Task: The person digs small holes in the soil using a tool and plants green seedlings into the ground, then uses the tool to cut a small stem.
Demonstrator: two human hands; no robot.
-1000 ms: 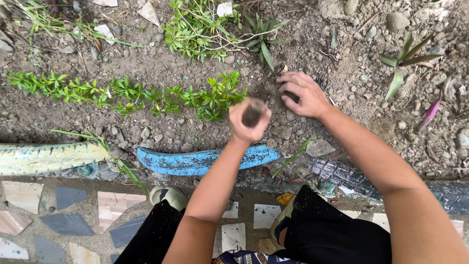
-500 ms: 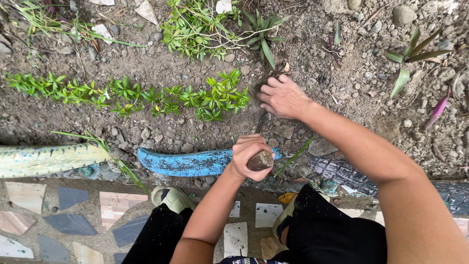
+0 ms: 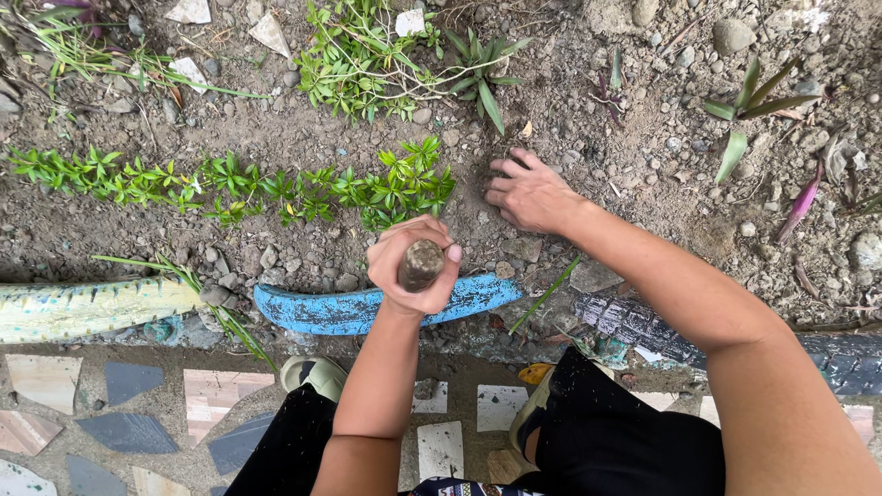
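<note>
Tool handle: brown, round-ended wooden handle [image 3: 421, 264] at centre frame, seen end-on from above; only its butt shows, the rest hidden under the fist, so what kind of tool it is cannot be told
Left hand: left hand [image 3: 412, 262] wrapped tight round the handle, fingers curled over the top and thumb on the right side; it sits just above the blue edging, below the row of small plants
Right hand: right hand [image 3: 531, 195] laid palm-down on the soil right of centre, fingers spread a little and pointing toward the upper left; it grips nothing (fingertips press into the loose earth)
Soil: dry, stony garden bed [image 3: 643, 138] fills the upper two thirds of the frame; pebbles and shards scattered over it
Plant row: line of low green seedlings [image 3: 230, 184] runs from the left edge to just left of the right hand; its right end lies just above the left hand
Other plants: leafy clump [image 3: 358, 64] at upper centre; a strappy green plant [image 3: 749, 101] at upper right; a pink-purple leaf [image 3: 804, 197] near the right edge
Edging: blue painted strip [image 3: 322, 312] across lower centre, touching the left wrist's outline; a pale yellow-green strip [image 3: 83, 308] to its left; a dark treaded piece [image 3: 634, 321] to its right
Ground below: mosaic paving [image 3: 110, 413] along the bottom; a pale shoe [image 3: 312, 375] and dark trousers [image 3: 625, 441] at lower centre
</note>
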